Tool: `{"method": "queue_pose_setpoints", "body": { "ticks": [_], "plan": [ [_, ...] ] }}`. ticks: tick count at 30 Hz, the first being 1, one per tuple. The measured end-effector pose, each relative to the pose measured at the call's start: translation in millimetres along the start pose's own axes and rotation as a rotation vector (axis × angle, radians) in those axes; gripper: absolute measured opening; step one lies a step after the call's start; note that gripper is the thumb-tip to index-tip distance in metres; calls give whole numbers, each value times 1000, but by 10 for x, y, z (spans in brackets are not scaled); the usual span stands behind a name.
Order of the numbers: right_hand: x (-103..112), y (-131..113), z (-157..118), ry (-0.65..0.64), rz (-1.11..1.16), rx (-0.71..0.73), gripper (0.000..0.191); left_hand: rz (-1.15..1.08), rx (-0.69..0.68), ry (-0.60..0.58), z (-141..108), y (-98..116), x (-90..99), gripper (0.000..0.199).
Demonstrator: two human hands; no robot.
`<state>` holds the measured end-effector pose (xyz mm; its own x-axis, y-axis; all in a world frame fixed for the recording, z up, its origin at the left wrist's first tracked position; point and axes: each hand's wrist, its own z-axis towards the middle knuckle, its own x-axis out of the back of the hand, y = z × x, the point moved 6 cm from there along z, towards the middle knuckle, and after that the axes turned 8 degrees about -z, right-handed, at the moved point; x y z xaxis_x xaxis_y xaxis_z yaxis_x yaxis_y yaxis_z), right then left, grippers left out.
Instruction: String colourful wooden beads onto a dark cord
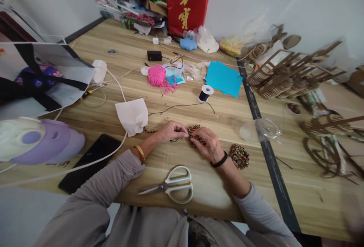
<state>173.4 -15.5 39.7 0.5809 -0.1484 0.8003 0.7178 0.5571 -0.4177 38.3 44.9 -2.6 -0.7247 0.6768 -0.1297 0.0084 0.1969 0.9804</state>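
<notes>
A bunch of small multicoloured beads [194, 128], brown and dark ones among them, is gathered over the table with my right hand [209, 142] closed on it. My left hand [171, 131] is in a pinch, its fingertips beside the beads; what lies between them is too small to make out. Under the left fingers a bit of dark cord [174, 140] shows. A short beaded strand [149, 130] runs out to the left of that hand. A second pile of colourful beads [239, 156] rests right of my right wrist. White-handled scissors [167, 187] lie partly spread in front of me.
Beyond my hands stand a spool of black cord [205, 93], a pink yarn ball [156, 75] and blue sheets [223, 78]. White tissue [132, 116], a cable and a black phone [90, 162] lie left. Woven baskets [284, 74] and a clear plastic container [261, 129] are right.
</notes>
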Motion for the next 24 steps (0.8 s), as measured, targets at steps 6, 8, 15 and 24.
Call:
{"method": "queue_pose_setpoints", "body": {
  "ticks": [6, 8, 15, 24],
  "plan": [
    [-82, -33, -11, 46, 3, 7, 7, 24, -7, -10, -5, 13, -2, 27],
    [-94, -38, -10, 43, -10, 12, 8, 26, -15, -17, -4, 13, -4, 28],
    [-87, -63, -15, 46, -45, 21, 10, -1, -13, -30, 5, 6, -22, 28],
    [-119, -107, -49, 18, -75, 72, 12, -103, -64, -43, -3, 50, -43, 38]
  ]
}}
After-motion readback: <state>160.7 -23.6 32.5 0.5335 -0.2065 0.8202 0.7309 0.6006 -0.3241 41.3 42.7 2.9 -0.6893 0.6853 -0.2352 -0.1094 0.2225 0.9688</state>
